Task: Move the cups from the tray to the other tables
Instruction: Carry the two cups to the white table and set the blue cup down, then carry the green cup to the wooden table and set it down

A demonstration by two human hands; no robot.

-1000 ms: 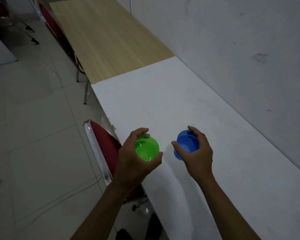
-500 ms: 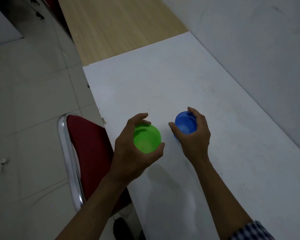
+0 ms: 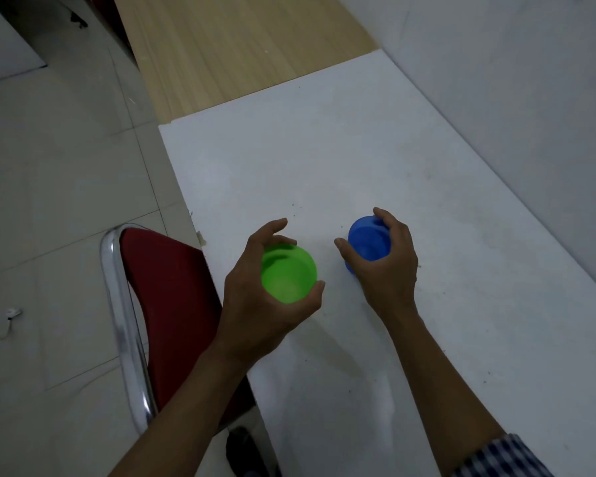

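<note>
- The left hand curls its fingers and thumb around the side of the green cup, gripping it with the open mouth facing up.
- The right hand wraps around the blue cup in the same way, thumb on the near left side and fingers over the far rim; the mouth tips slightly toward the camera.
- Both cups are over the near left part of the white table; whether their bases touch it cannot be told.
- Compared with half a second ago, the hands and cups keep much the same grip and spacing, while the view has shifted so the red chair sits nearer the left forearm.
- The cups are smooth, round, glossy plastic, the green one partly see-through in look, the blue one solid.
- The white table is matte, with faint specks and scuffs; its left edge runs close beside the left wrist.
- Beyond its far edge a wooden table with pale grain butts against it.
- The chair has a red seat and a shiny metal tube frame, tucked against the white table's left edge.
- A grey wall closes the right side; open white surface lies far and right of the cups.
- A checked sleeve shows at the right forearm.
</note>
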